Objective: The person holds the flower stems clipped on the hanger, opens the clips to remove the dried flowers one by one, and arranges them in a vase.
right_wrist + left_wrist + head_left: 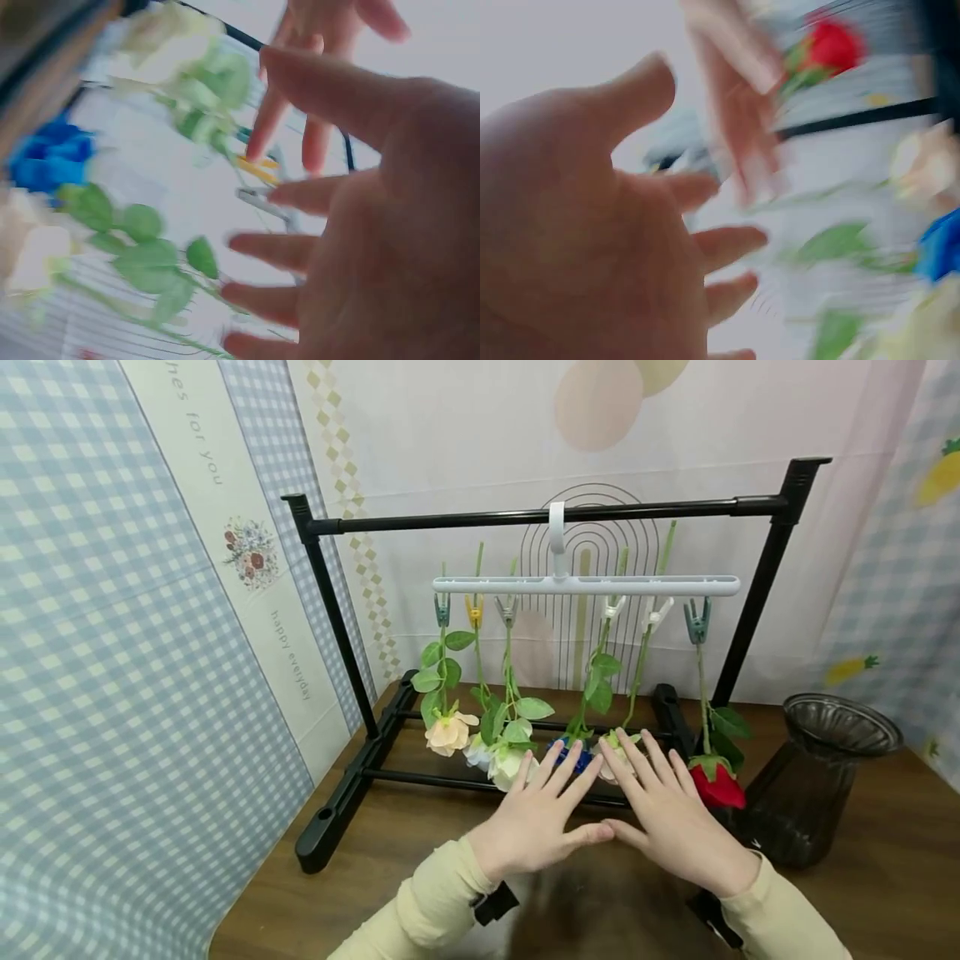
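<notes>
Two hands, the left hand (534, 827) and the right hand (678, 835), reach out side by side, fingers straight, spread wide and holding nothing; whether the thumbs actually touch I can't quite make out. Around the fingertips, six flowers hang heads down: the blue flower (584, 760) and the pale pink flower (606, 772) partly behind the fingers, the cream flower (504, 766) beside the left hand, the white flower (477, 752) and peach flower (448, 733) farther left, the red rose (718, 783) near the right hand. Clips (697, 623) hold their stems under a white hanger (645, 585), hooked on a black rack (450, 521). A dark glass vase (806, 802) stands right, on the brown table (277, 910).
</notes>
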Motion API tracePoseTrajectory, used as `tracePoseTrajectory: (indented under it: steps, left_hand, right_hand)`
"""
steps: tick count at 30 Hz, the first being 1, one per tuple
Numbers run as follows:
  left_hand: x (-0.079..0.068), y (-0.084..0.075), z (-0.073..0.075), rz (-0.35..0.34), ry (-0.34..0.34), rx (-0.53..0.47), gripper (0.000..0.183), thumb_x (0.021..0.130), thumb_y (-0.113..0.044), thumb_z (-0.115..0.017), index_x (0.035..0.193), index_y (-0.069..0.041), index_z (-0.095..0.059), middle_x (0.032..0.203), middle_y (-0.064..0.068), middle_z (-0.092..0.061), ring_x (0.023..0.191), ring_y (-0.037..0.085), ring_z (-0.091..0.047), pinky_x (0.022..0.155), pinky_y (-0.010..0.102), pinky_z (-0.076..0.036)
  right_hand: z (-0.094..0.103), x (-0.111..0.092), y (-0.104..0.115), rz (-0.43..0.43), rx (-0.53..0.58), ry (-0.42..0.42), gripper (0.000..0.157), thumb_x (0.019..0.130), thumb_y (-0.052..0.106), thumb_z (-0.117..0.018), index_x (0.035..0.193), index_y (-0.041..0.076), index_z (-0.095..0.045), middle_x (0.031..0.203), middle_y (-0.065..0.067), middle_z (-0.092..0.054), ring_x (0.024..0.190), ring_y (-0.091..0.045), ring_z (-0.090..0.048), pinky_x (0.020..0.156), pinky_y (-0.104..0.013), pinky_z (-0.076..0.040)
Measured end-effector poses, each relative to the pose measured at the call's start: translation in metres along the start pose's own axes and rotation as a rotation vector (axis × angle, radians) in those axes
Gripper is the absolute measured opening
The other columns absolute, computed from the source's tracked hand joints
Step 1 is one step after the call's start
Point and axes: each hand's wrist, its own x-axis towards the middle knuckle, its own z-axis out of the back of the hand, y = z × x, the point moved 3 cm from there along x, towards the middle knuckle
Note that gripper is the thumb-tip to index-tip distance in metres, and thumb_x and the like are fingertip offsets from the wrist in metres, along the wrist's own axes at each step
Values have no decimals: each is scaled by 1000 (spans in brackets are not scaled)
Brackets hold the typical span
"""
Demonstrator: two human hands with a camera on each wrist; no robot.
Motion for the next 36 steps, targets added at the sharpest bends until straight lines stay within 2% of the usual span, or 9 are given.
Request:
tracePoseTrajectory:
  steps: [3, 7, 11, 14, 16, 21, 26, 32, 36]
  left_hand:
    - [-4, 23, 34, -87, 57, -172, 71, 98, -61, -33, 155, -37, 2, 164, -7, -3, 153, 20, 6, 120, 55, 7]
    - [-3, 72, 78, -150, 25, -549, 64, 99, -59, -35, 155, -36, -16, 157, -6, -34, 149, 20, -26, 121, 52, -14]
    - [13, 130, 102, -73, -366, -988, 48, 103, -38, -44, 148, -22, -41, 134, 7, -62, 129, 21, -55, 114, 47, -34]
    - [30, 165, 106, 39, -745, -1133, 42, 102, -21, -49, 143, -15, -47, 131, 13, -62, 126, 23, -57, 113, 41, -37]
    - [44, 180, 103, 148, -859, -1144, 48, 101, -18, -51, 148, -15, -40, 142, 12, -54, 134, 23, -49, 114, 39, -36]
    - [75, 201, 90, 397, -742, -1128, 74, 98, -23, -54, 157, -28, -10, 160, 10, -27, 149, 27, -25, 120, 45, -23]
    - [88, 207, 78, 518, -589, -1120, 84, 98, -31, -56, 157, -26, 3, 154, 16, -38, 145, 29, -33, 120, 47, -23]
    - [87, 199, 73, 541, -573, -1040, 66, 96, -31, -59, 152, -13, -30, 140, 17, -53, 134, 31, -47, 114, 47, -34]
    - [88, 192, 76, 515, -598, -1030, 45, 97, -26, -57, 140, -11, -52, 134, 14, -59, 128, 30, -51, 111, 46, -38]
  right_hand:
    - [20, 16, 3, 70, 78, 85, 77, 92, 47, -59, 155, 16, -25, 155, -17, -34, 140, -41, -37, 108, -62, -31]
    - [42, 45, 3, 238, 229, 317, 61, 98, 51, -47, 149, 19, -38, 143, -6, -52, 122, -24, -58, 97, -43, -48]
    - [43, 90, 8, 434, 478, 482, 45, 102, 33, -48, 145, 19, -45, 144, -2, -52, 128, -19, -54, 105, -38, -45]
    - [36, 131, 14, 471, 699, 482, 42, 102, 24, -48, 144, 19, -47, 144, -1, -52, 132, -19, -51, 111, -41, -40]
    - [31, 157, 16, 435, 818, 423, 43, 102, 24, -48, 144, 18, -46, 145, -1, -52, 134, -20, -50, 112, -42, -38]
    - [19, 214, 28, 267, 1065, 277, 51, 103, 21, -43, 152, 9, -31, 155, -13, -36, 144, -31, -35, 117, -48, -29]
    - [5, 245, 49, 14, 1144, 267, 65, 105, 24, -39, 157, 8, -5, 164, -14, -7, 152, -29, -12, 123, -45, -15]
    - [0, 253, 59, -255, 1015, 133, 78, 100, 32, -47, 157, 14, 3, 165, -9, -4, 153, -28, -7, 123, -46, -14]
    - [1, 256, 59, -310, 1020, 23, 78, 97, 27, -50, 157, 13, -2, 164, -12, -13, 152, -29, -14, 121, -45, -20]
